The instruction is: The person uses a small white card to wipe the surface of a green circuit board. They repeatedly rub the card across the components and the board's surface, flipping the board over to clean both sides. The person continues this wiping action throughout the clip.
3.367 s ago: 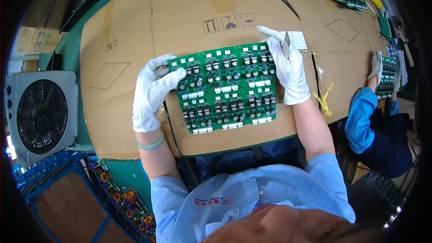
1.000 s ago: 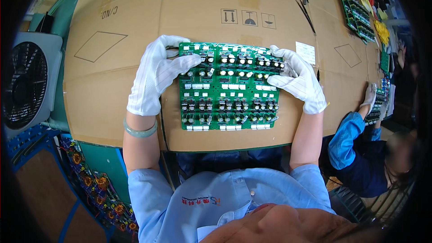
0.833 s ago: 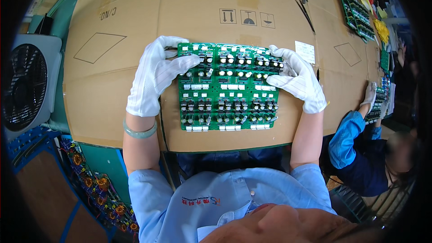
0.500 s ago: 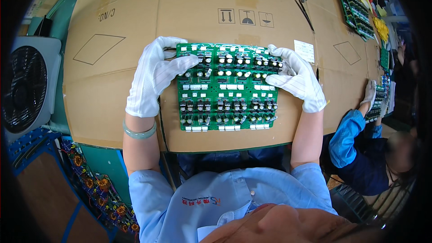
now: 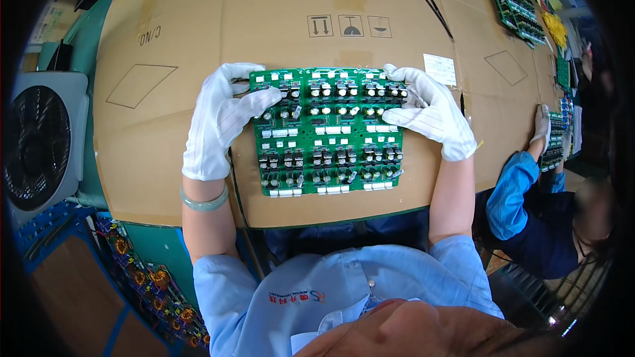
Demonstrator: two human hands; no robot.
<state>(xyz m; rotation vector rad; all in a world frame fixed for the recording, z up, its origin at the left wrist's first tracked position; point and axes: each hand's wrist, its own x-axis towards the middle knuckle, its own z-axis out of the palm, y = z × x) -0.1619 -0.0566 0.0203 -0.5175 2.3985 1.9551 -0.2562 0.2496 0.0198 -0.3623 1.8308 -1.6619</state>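
Note:
A green circuit board panel (image 5: 329,139), set with rows of white connectors, black parts and small cylindrical capacitors, is between my hands over the cardboard-covered bench. My left hand (image 5: 222,116), in a white striped glove, grips its upper left edge with the thumb lying across the top of the board. At the upper right edge, my right hand (image 5: 431,111), gloved too, pinches the board between thumb and fingers. The fingertips behind the board are hidden. Whether the board's near edge touches the cardboard, I cannot tell.
Flattened cardboard (image 5: 264,39) covers the bench. A fan (image 5: 43,139) stands at the left, above boards with copper coils (image 5: 155,291). More green boards (image 5: 516,10) lie far right, near a white label (image 5: 439,69). A co-worker's gloved hand (image 5: 541,125) holds another board at right.
The view has shifted slightly. Both hands keep the same hold on the circuit board panel, which has barely moved or tilted.

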